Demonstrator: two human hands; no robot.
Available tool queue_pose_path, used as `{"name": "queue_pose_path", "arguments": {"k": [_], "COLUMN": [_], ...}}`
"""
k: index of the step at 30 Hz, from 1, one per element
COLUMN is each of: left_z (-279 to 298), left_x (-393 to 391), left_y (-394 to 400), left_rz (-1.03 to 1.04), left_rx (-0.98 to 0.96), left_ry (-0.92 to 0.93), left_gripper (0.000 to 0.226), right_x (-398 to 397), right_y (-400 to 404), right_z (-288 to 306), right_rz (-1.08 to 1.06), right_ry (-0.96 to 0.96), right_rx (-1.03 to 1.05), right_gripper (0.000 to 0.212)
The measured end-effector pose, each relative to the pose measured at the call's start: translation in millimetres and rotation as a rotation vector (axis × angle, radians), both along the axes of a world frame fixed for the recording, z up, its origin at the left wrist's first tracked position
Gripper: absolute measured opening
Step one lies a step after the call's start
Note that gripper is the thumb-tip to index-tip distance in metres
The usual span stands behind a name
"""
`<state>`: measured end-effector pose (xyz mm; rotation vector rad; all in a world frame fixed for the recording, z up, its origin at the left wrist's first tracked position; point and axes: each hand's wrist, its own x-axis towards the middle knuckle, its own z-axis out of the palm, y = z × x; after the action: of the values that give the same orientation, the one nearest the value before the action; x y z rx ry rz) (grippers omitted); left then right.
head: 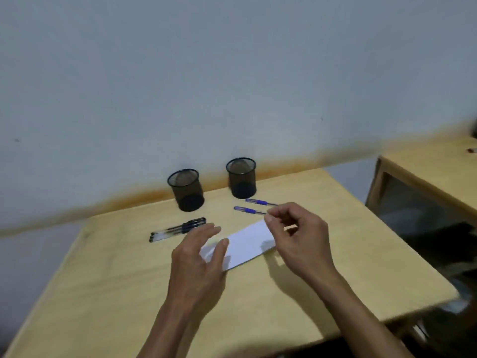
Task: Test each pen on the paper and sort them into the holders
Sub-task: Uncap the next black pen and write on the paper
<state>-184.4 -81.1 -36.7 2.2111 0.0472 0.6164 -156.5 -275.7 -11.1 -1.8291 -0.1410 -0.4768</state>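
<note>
So: wooden bench (103, 280) w/ white paper (247, 244) at centre. Left hand (198, 262) hovers over paper's left end, grip spread, holding nothing. Right hand (296, 236) above paper's right end, thumb & forefinger nearly pinched, can't tell on what. Black pens (178, 229) lie left, blue pens (254, 206) right. Two mesh holders (187, 189) stand behind, apart.

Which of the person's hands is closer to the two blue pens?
Right. The right hand hovers just beside the blue pens, fingertips almost touching; the left hand is farther off, over the paper's left end.
</note>
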Motion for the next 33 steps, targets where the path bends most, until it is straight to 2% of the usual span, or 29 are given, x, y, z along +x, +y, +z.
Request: {"name": "queue_pose_path", "arguments": {"k": [3,6,10,15,22,29,31,33], "left_z": [-9.9,-22.8,-42.9,-62.4,-74.3,-75.2,-71.5,-66.2], "left_x": [-1.3,2.3,11.2,19.7,20.4,18.4,15.1,10.3], "left_y": [45.3,83.1,113.9,127.1,127.5,129.5,129.0,126.9], "left_rz": [0.224,0.34,0.371,0.36,0.365,0.358,0.352,0.345], "left_rx": [-0.008,0.06,0.337,0.456,0.433,0.372,0.338,0.238], "left_ry": [0.047,0.087,0.242,0.31,0.252,0.226,0.217,0.178], "left_gripper": [0.024,0.028,0.032,0.038,0.042,0.041,0.037,0.031], "right_x": [27.0,54.0,81.1,100.7,109.2,107.1,102.4,95.7], "right_y": [49.4,96.7,150.0,185.8,188.5,193.8,192.3,185.8], "right_z": [-8.2,-16.1,-28.2,-50.1,-57.8,-56.7,-46.5,-31.4], "right_rz": [0.159,0.276,0.373,0.358,0.369,0.401,0.446,0.51], "right_ry": [0.006,0.015,-0.064,-0.242,-0.305,-0.362,-0.321,-0.231], "right_rx": [-0.215,-0.484,-0.811,-1.064,-1.233,-1.311,-1.265,-1.093], "right_gripper": [0.005,0.015,0.023,0.018,0.019,0.023,0.028,0.038]}}
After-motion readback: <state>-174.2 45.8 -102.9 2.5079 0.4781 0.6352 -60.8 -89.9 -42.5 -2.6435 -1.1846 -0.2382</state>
